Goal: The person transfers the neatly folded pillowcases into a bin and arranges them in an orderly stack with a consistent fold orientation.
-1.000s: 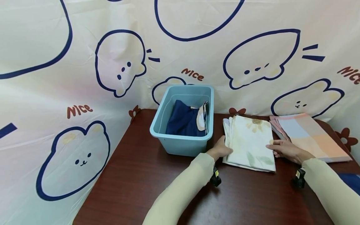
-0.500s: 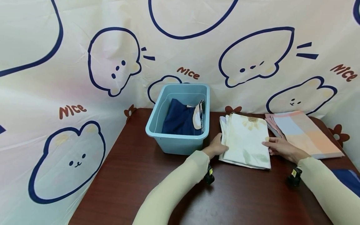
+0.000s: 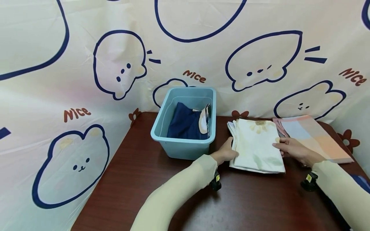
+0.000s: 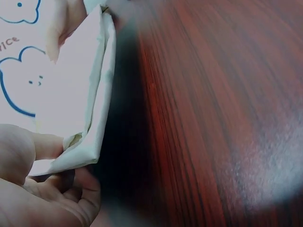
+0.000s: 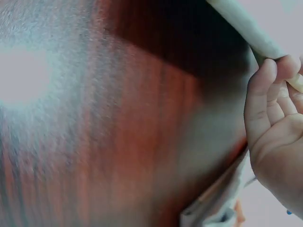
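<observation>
A folded white cloth with a pale flower print [image 3: 257, 144] is held between my two hands, to the right of a light blue bin [image 3: 188, 149]. My left hand [image 3: 226, 152] pinches its left edge, thumb on top and curled fingers below, as the left wrist view also shows. At the opposite edge, my right hand [image 3: 296, 150] pinches the cloth with thumb above and fingers underneath. Both wrist views show the cloth's edge [image 4: 97, 94] raised over a dark shadow on the table. Inside the bin lies a folded navy cloth [image 3: 185, 123] with a patterned part.
A folded plaid cloth [image 3: 315, 138] in pink, orange and grey-blue lies at the right, behind my right hand. Some navy fabric [image 3: 361, 183] shows at the right edge. A printed sheet [image 3: 115, 80] hangs behind the brown table [image 3: 130, 183].
The white cloth has risen slightly and shifted a little to the right, with both hands keeping their grip. The bin and the plaid cloth stay in place; the head view has shifted slightly.
</observation>
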Demonstrator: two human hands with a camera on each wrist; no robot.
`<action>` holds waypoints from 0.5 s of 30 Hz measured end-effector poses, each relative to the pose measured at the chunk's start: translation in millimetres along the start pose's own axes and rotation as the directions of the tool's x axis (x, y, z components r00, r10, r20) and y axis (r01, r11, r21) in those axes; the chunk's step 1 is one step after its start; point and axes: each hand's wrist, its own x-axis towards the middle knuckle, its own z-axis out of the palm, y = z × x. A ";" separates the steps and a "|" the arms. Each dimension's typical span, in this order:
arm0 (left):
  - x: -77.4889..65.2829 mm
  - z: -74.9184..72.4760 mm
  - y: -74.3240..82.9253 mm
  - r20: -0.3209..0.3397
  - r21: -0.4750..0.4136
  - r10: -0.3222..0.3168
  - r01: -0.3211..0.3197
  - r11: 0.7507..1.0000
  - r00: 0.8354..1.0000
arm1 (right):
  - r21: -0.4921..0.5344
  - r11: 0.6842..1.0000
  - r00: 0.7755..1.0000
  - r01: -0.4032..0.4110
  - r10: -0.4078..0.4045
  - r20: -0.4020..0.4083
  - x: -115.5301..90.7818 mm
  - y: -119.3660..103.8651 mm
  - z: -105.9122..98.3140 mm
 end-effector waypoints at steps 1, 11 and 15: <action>-0.8 0.8 1.2 -0.002 -0.004 0.005 -0.005 1.000 1.000 | -0.003 1.000 1.000 0.012 -0.012 0.000 -1.3 -1.4 -1.3; -9.7 1.8 8.9 -0.025 -0.006 0.036 -0.036 0.999 0.999 | -0.023 1.000 1.000 0.009 -0.009 -0.022 -8.0 -18.8 -9.5; -13.5 4.1 10.3 -0.015 0.023 0.034 -0.034 0.999 0.999 | -0.045 0.999 1.000 0.021 -0.021 -0.018 -12.2 -22.2 -10.2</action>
